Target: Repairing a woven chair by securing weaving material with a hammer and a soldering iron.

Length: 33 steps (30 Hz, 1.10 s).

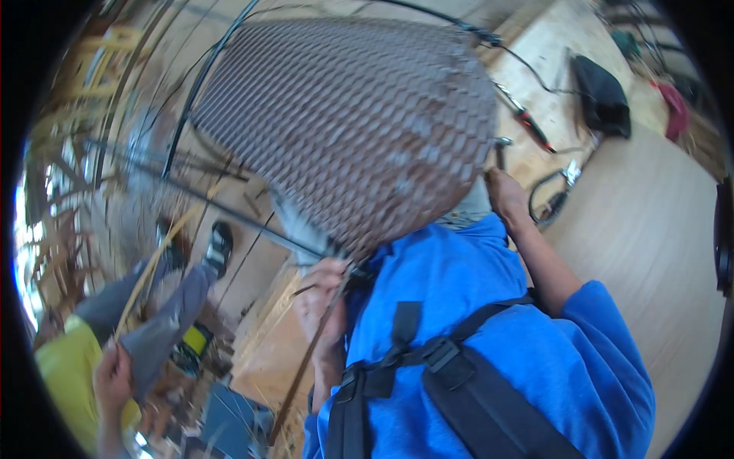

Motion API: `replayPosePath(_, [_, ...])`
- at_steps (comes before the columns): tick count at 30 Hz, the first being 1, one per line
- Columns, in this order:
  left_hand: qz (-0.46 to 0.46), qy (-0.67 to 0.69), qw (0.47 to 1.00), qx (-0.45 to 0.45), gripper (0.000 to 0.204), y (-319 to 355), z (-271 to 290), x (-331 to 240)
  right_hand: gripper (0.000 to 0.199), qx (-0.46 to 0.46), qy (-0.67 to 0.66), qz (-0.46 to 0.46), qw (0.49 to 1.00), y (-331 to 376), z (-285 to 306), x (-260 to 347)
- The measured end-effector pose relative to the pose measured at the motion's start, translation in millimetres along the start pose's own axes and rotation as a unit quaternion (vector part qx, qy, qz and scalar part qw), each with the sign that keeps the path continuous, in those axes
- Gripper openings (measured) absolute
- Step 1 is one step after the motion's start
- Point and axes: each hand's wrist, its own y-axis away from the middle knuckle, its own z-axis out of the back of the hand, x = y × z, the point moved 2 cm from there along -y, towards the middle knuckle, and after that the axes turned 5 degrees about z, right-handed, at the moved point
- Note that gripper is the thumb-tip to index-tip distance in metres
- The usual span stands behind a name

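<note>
A large brown woven wicker panel (359,115) lies across my lap, wide at the far side and narrowing toward me. At its near left corner my left hand (323,302) is closed on the woven edge, where dark rods and a long thin brown strip (306,359) meet. The exact grip of those fingers is partly hidden. By the panel's right edge my right hand (507,197) is wrapped round a small hammer (501,151), its metal head pointing away from me. A long dark rod (229,210) sticks out leftward from the corner, blurred.
On the wooden bench to the right lie a red-and-black handled tool (533,128), a black case-like object (602,96) and a dark looped tool (547,200). At left another person in a yellow top (69,375) holds a pale strip (157,256). A wooden block (267,363) stands beside my left arm.
</note>
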Motion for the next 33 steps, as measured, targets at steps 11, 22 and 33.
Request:
replayPosePath(11, [0.265,0.038,0.963,0.044,0.027,-5.9,-0.7,-7.5,0.019,-0.033,-0.286,0.013,0.957,4.0,-8.3,-21.1])
replayPosePath(22, [0.323,0.154,0.933,0.031,0.036,-11.5,1.3,1.3,0.022,-0.116,-0.532,-0.112,0.831,-14.2,68.3,-3.7])
replayPosePath(33, [0.322,0.000,0.938,0.129,0.029,-19.3,-8.3,-5.7,0.020,-0.095,-0.625,-0.088,0.770,-17.1,154.3,38.2])
